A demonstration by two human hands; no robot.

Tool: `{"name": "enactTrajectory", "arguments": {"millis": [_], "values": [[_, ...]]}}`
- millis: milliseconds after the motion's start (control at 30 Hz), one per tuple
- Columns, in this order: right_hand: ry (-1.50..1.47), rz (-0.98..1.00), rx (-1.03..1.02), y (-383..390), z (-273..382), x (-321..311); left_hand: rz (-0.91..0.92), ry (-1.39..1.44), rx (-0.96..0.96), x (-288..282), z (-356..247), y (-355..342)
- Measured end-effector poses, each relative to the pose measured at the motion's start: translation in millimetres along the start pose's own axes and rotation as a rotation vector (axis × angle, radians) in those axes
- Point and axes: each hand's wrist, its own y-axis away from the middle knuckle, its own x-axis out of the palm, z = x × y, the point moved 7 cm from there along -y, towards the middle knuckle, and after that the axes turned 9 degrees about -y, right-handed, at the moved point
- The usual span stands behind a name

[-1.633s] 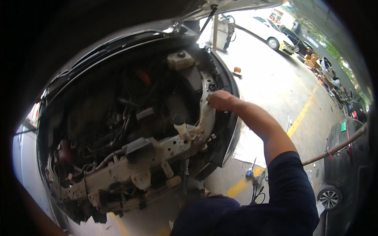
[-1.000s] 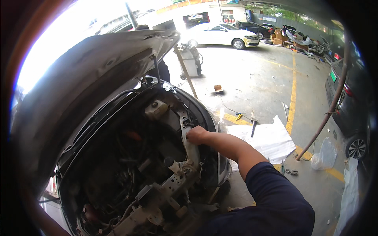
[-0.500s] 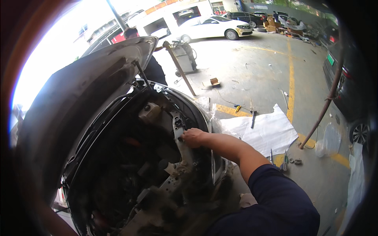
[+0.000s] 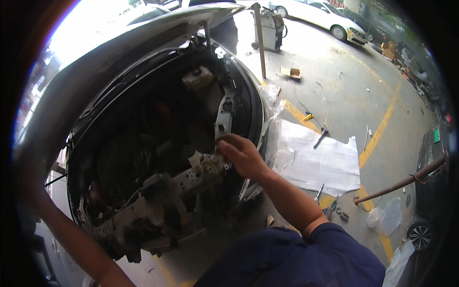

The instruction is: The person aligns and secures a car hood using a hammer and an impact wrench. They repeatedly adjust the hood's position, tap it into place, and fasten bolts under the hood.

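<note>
An open car engine bay [image 4: 129, 143] sits under a raised hood [image 4: 91, 71]. My right hand [image 4: 239, 155] has curled fingers on the bare metal side rail [image 4: 224, 117], near its front corner bracket; the fingertips are partly hidden. My left hand [image 4: 33, 177] reaches up at the left rim to the hood's edge, its fingers lost in dark shadow. A pale reservoir [image 4: 198, 77] is at the back right of the bay. The front crossmember [image 4: 177, 191] runs below the dark engine parts.
A person [image 4: 222, 36] stands behind the hood. A post [image 4: 260, 43], white sheet [image 4: 315, 162], hand tools [image 4: 321, 138] and open box [image 4: 290, 73] are right of the car. A rusty pole [image 4: 397, 186] slants near a dark car [image 4: 425, 229]. A white car [image 4: 325, 21] is behind.
My right hand has moved toward me along the rail to its front corner. My left forearm now reaches further up at the left. The view has shifted, tilting slightly lower.
</note>
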Motion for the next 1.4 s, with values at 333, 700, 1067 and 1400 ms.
{"name": "enactTrajectory", "arguments": {"millis": [333,700,1067,1400], "values": [[-0.348,0.162,-0.040,33,40,164,0.308,1.265,0.180,-200,-38,136],[0.101,0.101,-0.098,97,-24,148,0.752,1.165,0.491,-154,-52,266],[0.270,0.001,0.132,182,-129,90,0.686,1.153,0.426,-205,-131,430],[0.092,-0.394,0.193,253,-138,-8,0.540,1.313,0.424,-226,-140,402]]}}
